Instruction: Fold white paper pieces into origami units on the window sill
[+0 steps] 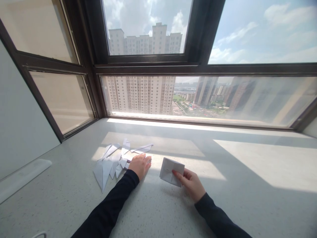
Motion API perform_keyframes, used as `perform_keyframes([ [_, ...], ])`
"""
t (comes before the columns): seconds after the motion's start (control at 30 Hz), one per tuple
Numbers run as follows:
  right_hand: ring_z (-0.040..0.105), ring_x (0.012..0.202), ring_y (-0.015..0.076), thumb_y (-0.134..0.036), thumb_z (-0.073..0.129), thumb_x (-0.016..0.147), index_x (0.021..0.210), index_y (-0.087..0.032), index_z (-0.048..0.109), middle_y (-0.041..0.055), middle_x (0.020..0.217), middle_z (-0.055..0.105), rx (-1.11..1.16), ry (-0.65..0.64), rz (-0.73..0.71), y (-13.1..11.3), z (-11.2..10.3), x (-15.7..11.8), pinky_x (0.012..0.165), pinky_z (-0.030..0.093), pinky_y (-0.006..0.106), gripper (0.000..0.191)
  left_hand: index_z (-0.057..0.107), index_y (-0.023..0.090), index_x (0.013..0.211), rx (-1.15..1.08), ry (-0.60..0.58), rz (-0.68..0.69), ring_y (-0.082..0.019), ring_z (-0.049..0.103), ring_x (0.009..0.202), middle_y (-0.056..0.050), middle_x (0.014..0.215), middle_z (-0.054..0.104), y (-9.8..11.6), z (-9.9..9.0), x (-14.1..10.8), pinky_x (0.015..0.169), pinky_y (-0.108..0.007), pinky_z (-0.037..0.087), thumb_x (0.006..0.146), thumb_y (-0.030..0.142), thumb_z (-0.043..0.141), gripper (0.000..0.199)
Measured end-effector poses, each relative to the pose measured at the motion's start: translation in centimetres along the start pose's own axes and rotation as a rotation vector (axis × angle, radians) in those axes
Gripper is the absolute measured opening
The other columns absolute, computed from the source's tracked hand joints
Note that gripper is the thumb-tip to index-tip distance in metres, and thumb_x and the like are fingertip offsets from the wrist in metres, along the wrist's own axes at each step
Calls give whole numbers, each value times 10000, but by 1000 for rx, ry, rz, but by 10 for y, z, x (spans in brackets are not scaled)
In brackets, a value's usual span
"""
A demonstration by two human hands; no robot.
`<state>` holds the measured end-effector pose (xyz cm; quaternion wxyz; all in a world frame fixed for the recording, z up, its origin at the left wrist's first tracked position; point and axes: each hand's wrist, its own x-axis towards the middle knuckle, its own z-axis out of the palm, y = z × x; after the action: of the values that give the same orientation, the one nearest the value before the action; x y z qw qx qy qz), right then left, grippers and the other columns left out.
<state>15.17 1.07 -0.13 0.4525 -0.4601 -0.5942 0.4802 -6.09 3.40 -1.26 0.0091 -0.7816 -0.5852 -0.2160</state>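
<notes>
In the head view, the right hand (pixel 192 184), right of the lower centre of the frame, has closed its fingers on a folded paper square (pixel 168 171). The thumb lies flat across the near face, pointing left toward the middle of the square, while the other fingers go behind the right edge and are mostly hidden. The square sits just below the frame's centre, tilted, with several layers showing along its left edge.

The left hand (pixel 140 165), left of the lower centre, is palm down with its fingers loosely bent and pointing to the upper right. Its underside is hidden, so I cannot tell whether it grips anything. It is right beside a cluster of folded paper pieces (pixel 102 169), left of centre, overlapping the cluster's right side. The pieces lie on a pale speckled sill (pixel 237 211).
</notes>
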Motion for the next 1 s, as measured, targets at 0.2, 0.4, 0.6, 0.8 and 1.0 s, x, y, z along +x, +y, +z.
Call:
perform_keyframes([
  [0.2,562,653,219,-537,604,552,745,-104,650,89,708,651,-1,-27,26,1,-4,2,575,436,304,476,500,190,1043,-68,41,-11,-155,554,858,-56,896,610,-5,-4,-1,774,-273,426,729,60,361,367],
  [0.4,550,601,207,-554,597,545,743,-112,658,75,668,644,-47,-19,19,1,-4,2,513,417,291,488,489,172,1051,-155,170,-106,-136,535,934,-49,994,590,-13,-18,4,816,-249,423,735,32,297,394],
  [0.6,550,619,205,-532,601,562,737,-107,658,85,689,649,-18,-25,7,4,-4,2,548,421,293,463,440,166,1092,-111,286,-452,-182,539,938,-76,1019,577,-55,-51,0,800,-300,429,778,162,313,339],
  [0.8,559,657,218,-507,599,585,757,-110,656,85,713,655,17,-26,-22,6,-2,1,574,424,301,437,437,108,1105,50,219,-789,-414,333,1105,-233,1205,392,-94,-61,-19,795,-575,304,725,346,406,449],
  [1.0,562,669,217,-499,584,607,784,-113,657,88,734,658,-24,-25,-42,4,-4,3,593,431,304,431,401,122,1147,111,68,-770,-335,384,1101,-194,1212,409,-93,-42,-18,841,-473,331,725,287,404,453],
])
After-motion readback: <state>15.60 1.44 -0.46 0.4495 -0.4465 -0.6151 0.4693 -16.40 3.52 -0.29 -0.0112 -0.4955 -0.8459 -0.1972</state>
